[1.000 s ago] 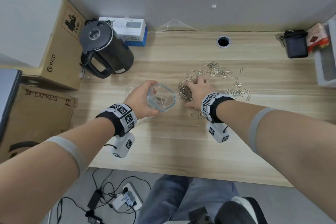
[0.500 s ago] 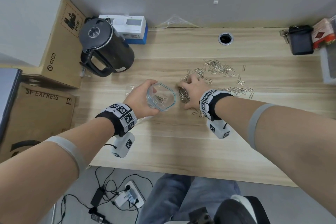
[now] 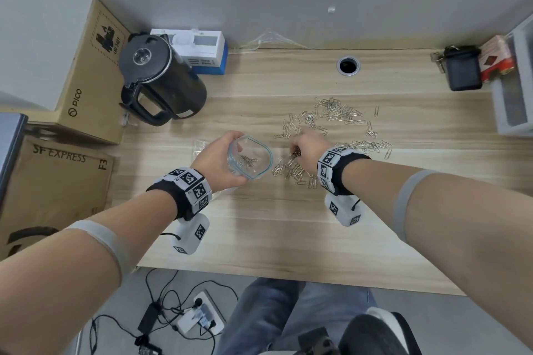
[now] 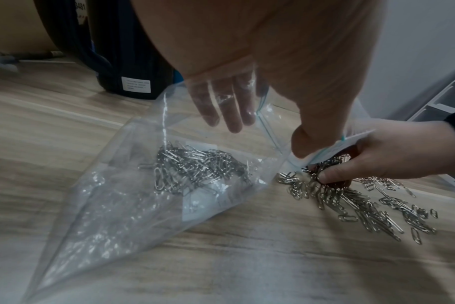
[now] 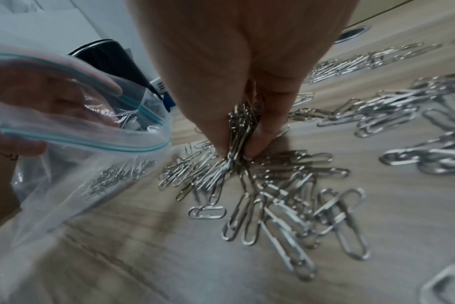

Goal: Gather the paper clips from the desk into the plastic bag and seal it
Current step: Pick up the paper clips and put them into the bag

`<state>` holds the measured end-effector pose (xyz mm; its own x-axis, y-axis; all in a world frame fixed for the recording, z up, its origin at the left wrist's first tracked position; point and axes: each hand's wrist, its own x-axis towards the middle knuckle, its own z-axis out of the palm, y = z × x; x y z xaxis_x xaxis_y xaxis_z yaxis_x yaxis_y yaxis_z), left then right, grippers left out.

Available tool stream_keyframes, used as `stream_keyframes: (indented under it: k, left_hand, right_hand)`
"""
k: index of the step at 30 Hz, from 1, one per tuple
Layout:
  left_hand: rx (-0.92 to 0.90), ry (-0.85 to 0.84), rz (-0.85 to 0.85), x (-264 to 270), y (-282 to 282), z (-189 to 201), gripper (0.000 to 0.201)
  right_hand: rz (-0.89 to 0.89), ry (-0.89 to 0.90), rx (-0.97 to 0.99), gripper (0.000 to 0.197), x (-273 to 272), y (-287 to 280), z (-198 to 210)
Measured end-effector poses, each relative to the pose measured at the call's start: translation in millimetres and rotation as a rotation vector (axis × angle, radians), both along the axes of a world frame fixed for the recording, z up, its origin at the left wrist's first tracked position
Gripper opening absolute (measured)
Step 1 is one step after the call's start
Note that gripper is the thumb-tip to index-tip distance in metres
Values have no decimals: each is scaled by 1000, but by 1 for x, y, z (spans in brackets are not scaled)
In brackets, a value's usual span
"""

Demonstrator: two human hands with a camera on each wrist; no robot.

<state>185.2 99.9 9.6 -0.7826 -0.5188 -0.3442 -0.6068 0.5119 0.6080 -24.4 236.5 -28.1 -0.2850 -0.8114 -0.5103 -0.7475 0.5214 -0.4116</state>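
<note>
A clear plastic zip bag [image 3: 269, 154] with a teal seal strip stands on the wooden desk, and my left hand [image 3: 222, 161] grips its rim and holds the mouth wide. Inside the bag [image 4: 143, 205] lies a heap of silver paper clips [image 4: 195, 166]. Just right of the mouth, my right hand [image 3: 298, 148] pinches a bunch of clips [image 5: 240, 127] between thumb and fingers, low over the desk. Under and around it lie loose clips [image 5: 286, 195]. Several more paper clips [image 3: 337, 112] are scattered further back and to the right.
A black kettle [image 3: 161, 86] and a white-and-blue box [image 3: 202, 49] stand at the back left. A cable hole [image 3: 348, 65] lies at the back, with a black case [image 3: 463, 72] and a grey tray [image 3: 513, 95] at the right. Cardboard boxes [image 3: 86, 81] flank the desk's left side.
My right hand, earlier spread flat on the clip heap, has drawn its fingers together round a bunch of clips near the bag mouth. The left hand and bag stayed put.
</note>
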Motion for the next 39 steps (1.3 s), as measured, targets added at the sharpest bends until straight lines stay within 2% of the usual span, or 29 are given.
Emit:
stream_keyframes:
  k: [5, 10, 16, 19, 25, 29, 31, 33, 36, 39]
  left_hand:
    - [4, -23, -7, -6, 3, 3, 94]
    - [-1, -90, -25, -14, 6, 9, 100]
    - [30, -125, -48, -17, 10, 18, 101]
    - [58, -102, -60, -17, 11, 22, 97]
    - [72, -56, -64, -12, 10, 24, 87]
    - [42, -53, -48, -5, 9, 22, 84]
    - [54, -56, -37, -1, 8, 22, 81]
    - [68, -73, -33, 2, 6, 23, 83]
    - [91, -90, -32, 6, 6, 22, 81]
    - [138, -57, -3, 11, 6, 22, 71]
  right_hand:
    - [-24, -35, 47, 21, -20, 7, 16]
    - [-110, -130, -53, 13, -25, -2, 39]
    - [-53, -348, -121, 16, 0, -24, 64]
    - [-10, -397, -162, 14, 22, -31, 69]
    - [-26, -528, -110, 23, 38, -34, 67]
    - [-198, -569, -135, 20, 27, -31, 67]
    - [-268, -517, -159, 16, 18, -30, 63]
    - [-259, -359, -152, 8, 6, -27, 56]
    - [-136, -97, -49, 14, -9, -18, 47]
    - [-4, 6, 73, 30, -11, -11, 37]
